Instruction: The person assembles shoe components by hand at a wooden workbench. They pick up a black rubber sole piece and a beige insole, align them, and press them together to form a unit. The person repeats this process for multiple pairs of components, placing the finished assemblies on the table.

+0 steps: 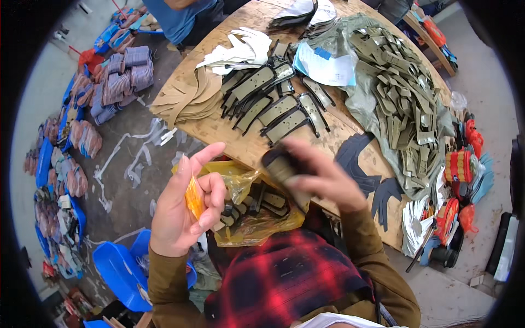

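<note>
Left hand [183,210] half-closed on orange plastic [194,198] | right hand [331,180], blurred, I think gripped olive pad [282,170] | yellow bag [265,233] held some, table [236,141] more

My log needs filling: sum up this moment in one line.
left hand: gripping orange-yellow plastic | right hand: holding blurred olive-and-black piece | yellow bag: between hands, olive pieces inside

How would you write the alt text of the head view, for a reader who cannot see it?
A person's right hand holds a motion-blurred dark piece at a yellow plastic bag containing olive pieces, while the left hand holds crumpled orange plastic. More olive pieces and white gloves lie on a wooden table.
</note>
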